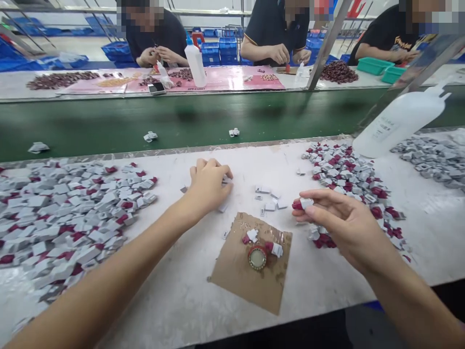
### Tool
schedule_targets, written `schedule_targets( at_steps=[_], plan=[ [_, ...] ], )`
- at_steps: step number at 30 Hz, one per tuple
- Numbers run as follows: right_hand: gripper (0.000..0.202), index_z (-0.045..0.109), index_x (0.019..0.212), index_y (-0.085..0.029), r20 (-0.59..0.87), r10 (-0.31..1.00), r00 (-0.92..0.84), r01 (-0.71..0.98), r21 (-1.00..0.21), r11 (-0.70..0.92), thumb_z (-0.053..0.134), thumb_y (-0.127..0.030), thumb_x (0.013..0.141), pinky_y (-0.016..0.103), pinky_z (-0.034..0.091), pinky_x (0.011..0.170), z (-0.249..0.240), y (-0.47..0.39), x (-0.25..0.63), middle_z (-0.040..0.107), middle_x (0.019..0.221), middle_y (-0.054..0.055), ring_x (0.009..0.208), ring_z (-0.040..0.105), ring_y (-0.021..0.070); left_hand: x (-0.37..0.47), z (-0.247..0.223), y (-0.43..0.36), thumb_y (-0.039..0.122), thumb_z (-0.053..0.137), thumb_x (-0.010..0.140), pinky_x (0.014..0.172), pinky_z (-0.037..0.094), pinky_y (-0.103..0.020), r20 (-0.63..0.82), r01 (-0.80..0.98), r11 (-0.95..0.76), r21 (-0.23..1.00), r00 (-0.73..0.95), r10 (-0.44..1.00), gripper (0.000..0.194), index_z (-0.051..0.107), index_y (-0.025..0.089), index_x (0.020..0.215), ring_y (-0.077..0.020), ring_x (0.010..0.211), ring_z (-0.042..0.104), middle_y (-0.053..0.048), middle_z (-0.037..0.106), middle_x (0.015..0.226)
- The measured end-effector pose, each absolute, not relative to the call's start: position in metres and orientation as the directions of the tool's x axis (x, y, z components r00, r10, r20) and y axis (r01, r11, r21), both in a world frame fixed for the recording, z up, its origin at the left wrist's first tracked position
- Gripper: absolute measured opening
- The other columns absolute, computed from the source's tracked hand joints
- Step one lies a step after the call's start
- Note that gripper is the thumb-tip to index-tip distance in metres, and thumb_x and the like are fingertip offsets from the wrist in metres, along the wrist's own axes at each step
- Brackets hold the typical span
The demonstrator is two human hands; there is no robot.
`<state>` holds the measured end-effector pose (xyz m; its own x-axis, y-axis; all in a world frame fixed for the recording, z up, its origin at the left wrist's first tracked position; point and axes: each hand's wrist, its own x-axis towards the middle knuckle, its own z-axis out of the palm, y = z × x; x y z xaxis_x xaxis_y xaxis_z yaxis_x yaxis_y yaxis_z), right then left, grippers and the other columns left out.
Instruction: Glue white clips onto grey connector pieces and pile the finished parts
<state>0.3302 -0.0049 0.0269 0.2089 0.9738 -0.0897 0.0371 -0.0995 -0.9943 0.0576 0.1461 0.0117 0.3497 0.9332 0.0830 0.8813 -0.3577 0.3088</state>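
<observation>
Between the thumb and fingers of my right hand [337,218] is a small grey and dark red part [303,204], just left of a heap of similar parts [345,169]. My left hand [209,186] is lowered to the table with curled fingers; grey pieces show beside and under it, and its grip is partly hidden. Several loose grey pieces [269,205] lie between my hands. Nearer me, a brown cardboard square [247,286] holds a round cap-like dish [257,258] and two grey and red parts [274,249], with wet spots around them.
A large heap of grey and red parts [83,213] covers the left side. At the right stand a white squeeze bottle [395,123] and grey pieces [434,160]. Beyond the green conveyor belt [203,116], three people work at another table [218,80]. A metal post [327,46] rises there.
</observation>
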Motion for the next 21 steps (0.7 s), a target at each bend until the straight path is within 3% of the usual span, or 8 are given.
schedule_targets(
  at_steps=[4, 8, 12, 16, 18, 21],
  plan=[
    [0.038, 0.088, 0.108, -0.025, -0.107, 0.958, 0.267, -0.091, -0.992, -0.086, 0.103, -0.050, 0.083, 0.042, 0.076, 0.091, 0.021, -0.015, 0.317, 0.090, 0.106, 0.010, 0.099, 0.090, 0.0312, 0.063, 0.013, 0.141, 0.015, 0.057, 0.101, 0.109, 0.050, -0.062, 0.123, 0.856, -0.370, 0.360, 0.350, 0.929, 0.023, 0.079, 0.019, 0.097, -0.0440, 0.124, 0.064, -0.019, 0.078, 0.115],
    [0.039, 0.086, 0.107, -0.024, -0.125, 0.960, 0.249, -0.100, -0.990, -0.103, 0.100, -0.054, 0.086, 0.042, 0.077, 0.079, 0.019, -0.027, 0.309, 0.089, 0.092, 0.010, 0.084, 0.089, 0.0294, 0.054, 0.026, 0.122, 0.021, 0.061, 0.104, 0.096, 0.057, -0.046, 0.207, 0.744, -0.441, 0.502, 0.391, 0.897, 0.016, 0.076, 0.020, 0.097, -0.0332, 0.107, 0.073, -0.014, 0.077, 0.115],
    [0.027, 0.087, 0.097, -0.026, 0.048, 0.962, 0.269, 0.211, -0.977, -0.010, 0.094, -0.051, 0.091, 0.040, 0.074, 0.068, 0.012, -0.050, 0.304, 0.085, 0.103, 0.010, 0.085, 0.085, 0.0296, 0.037, 0.037, 0.077, 0.031, 0.064, 0.108, 0.088, 0.058, -0.040, 0.286, 0.652, -0.490, 0.579, 0.401, 0.870, 0.016, 0.075, 0.024, 0.099, -0.0280, 0.096, 0.075, -0.007, 0.080, 0.104],
    [0.009, 0.087, 0.103, -0.030, 0.260, 0.948, 0.182, 0.562, -0.819, 0.116, 0.083, -0.039, 0.102, 0.037, 0.066, 0.063, 0.003, -0.083, 0.303, 0.078, 0.090, 0.006, 0.074, 0.077, 0.0260, 0.016, 0.022, 0.026, 0.038, 0.063, 0.111, 0.072, 0.057, -0.036, 0.235, 0.656, -0.424, 0.624, 0.359, 0.903, 0.020, 0.076, 0.028, 0.099, -0.0254, 0.084, 0.075, -0.004, 0.079, 0.097],
    [0.010, 0.085, 0.108, -0.030, 0.310, 0.945, 0.107, 0.638, -0.750, 0.174, 0.076, -0.031, 0.107, 0.036, 0.061, 0.058, 0.000, -0.096, 0.306, 0.077, 0.089, 0.005, 0.070, 0.075, 0.0246, 0.007, 0.006, 0.009, 0.036, 0.061, 0.112, 0.073, 0.058, -0.037, 0.242, 0.686, -0.423, 0.592, 0.350, 0.905, 0.021, 0.076, 0.028, 0.099, -0.0252, 0.084, 0.076, -0.004, 0.079, 0.100],
    [0.013, 0.082, 0.110, -0.030, 0.341, 0.939, 0.038, 0.692, -0.687, 0.222, 0.071, -0.024, 0.109, 0.036, 0.063, 0.064, -0.002, -0.106, 0.312, 0.080, 0.095, 0.006, 0.078, 0.080, 0.0259, -0.002, -0.017, -0.006, 0.036, 0.060, 0.113, 0.088, 0.060, -0.042, 0.258, 0.710, -0.454, 0.538, 0.374, 0.891, 0.020, 0.076, 0.027, 0.107, -0.0296, 0.099, 0.078, -0.006, 0.081, 0.108]
  ],
)
